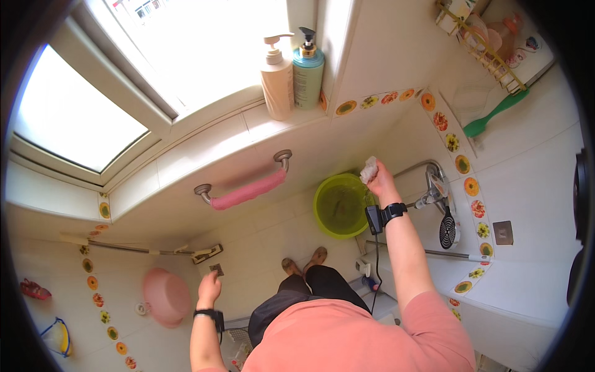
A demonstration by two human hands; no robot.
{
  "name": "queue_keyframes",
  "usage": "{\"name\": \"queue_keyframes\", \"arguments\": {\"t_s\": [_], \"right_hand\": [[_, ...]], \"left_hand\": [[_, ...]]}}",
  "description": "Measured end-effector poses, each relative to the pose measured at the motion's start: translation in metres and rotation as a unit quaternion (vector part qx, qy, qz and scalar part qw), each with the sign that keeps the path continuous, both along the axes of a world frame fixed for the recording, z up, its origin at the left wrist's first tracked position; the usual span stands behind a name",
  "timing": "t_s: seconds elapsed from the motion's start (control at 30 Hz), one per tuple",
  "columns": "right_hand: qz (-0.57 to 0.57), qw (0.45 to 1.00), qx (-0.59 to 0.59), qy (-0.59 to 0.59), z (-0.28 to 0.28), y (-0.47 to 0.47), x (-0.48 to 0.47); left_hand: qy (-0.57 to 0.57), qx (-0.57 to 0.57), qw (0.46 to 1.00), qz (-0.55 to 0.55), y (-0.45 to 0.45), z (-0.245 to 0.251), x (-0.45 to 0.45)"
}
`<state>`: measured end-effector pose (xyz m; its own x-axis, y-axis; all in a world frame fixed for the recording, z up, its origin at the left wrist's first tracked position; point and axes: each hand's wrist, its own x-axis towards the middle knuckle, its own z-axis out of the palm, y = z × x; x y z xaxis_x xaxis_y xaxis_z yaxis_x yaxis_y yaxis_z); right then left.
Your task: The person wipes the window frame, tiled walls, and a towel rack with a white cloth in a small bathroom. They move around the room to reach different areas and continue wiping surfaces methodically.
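A crumpled white cloth or tissue (369,170) is gripped in my right hand (384,180), which is held out over the right rim of a lime-green basin (318,215). The basin sits on the tiled floor and appears to hold water; what lies in it is blurred. My left hand (209,289) hangs low on the left, its fingers curled in with nothing seen in them. Nearest to it in the picture are a floor drain (216,269) and a pink basin (166,297) hung on the wall.
A grab bar with a pink cover (248,189) juts from the wall ahead. Two pump bottles (277,86) stand on the window ledge. At right are a shower mixer (435,188), a hand shower (448,230) and a green brush (495,111). A long-handled mop (139,247) leans left.
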<state>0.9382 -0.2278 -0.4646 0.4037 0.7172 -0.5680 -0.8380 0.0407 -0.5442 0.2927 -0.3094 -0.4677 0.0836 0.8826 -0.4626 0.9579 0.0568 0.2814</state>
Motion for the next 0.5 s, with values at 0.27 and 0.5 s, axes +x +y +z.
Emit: {"name": "queue_keyframes", "arguments": {"t_s": [0.27, 0.5], "right_hand": [[0.004, 0.898, -0.066, -0.434, 0.138, 0.073, 0.003], [-0.185, 0.742, 0.1, -0.637, 0.148, 0.141, 0.029]], "left_hand": [[0.035, -0.174, 0.973, 0.15, -0.155, -0.02, -0.084], [-0.034, -0.167, 0.953, 0.251, -0.196, -0.014, -0.073]]}}
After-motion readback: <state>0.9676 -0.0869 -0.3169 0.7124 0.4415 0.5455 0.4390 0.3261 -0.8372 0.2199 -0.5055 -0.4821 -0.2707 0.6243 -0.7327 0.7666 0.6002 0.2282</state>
